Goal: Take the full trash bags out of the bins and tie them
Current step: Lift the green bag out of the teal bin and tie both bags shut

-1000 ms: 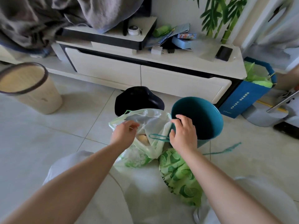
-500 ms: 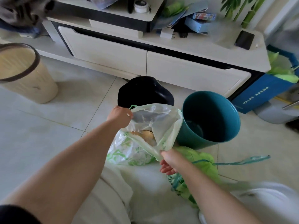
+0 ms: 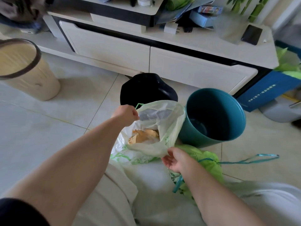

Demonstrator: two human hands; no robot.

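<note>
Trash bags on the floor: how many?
2: a pale bag, its rim held by the left hand and right hand; a green bag beside the teal bin, under the right forearm. Others may be hidden.

White cabinet (image 3: 195, 69) with black phone (image 3: 251, 34), blue bag (image 3: 267, 90) beside

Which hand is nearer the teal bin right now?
Right. The right hand pinches the near rim of the trash bag, just in front of the teal bin; the left hand grips the far rim, across the bag's mouth from the bin.
</note>
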